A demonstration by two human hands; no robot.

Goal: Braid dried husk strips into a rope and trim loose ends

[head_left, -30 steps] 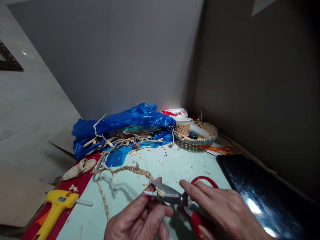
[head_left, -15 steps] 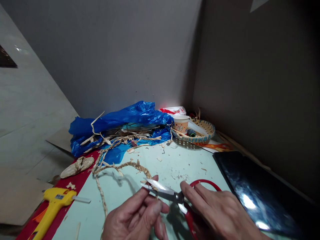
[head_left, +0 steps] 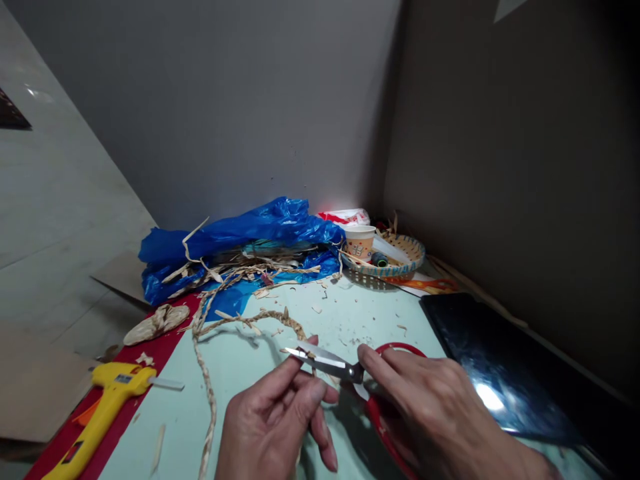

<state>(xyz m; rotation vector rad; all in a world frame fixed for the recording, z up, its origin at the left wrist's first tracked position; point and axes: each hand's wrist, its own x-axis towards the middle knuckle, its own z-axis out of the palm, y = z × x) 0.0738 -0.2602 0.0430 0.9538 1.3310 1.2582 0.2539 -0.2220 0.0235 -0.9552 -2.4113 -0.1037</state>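
My right hand (head_left: 440, 420) grips red-handled scissors (head_left: 350, 372), their steel blades pointing left and nearly together. My left hand (head_left: 280, 417) pinches the end of a braided straw cord (head_left: 240, 320) right at the blade tips. The cord loops away over the pale green table top (head_left: 345, 320) towards a heap of loose straw, and another length of it runs down past my left wrist.
A crumpled blue plastic bag (head_left: 250, 233) with straw lies at the back. A woven tray (head_left: 400, 263) holds a paper cup (head_left: 361, 241). A yellow glue gun (head_left: 107, 400) rests on a red strip at left, a dark glossy slab (head_left: 495, 373) at right. Walls close in behind and right.
The scissor blades have closed from open to nearly together on the cord end. Both hands stay in place; the view has shifted slightly.
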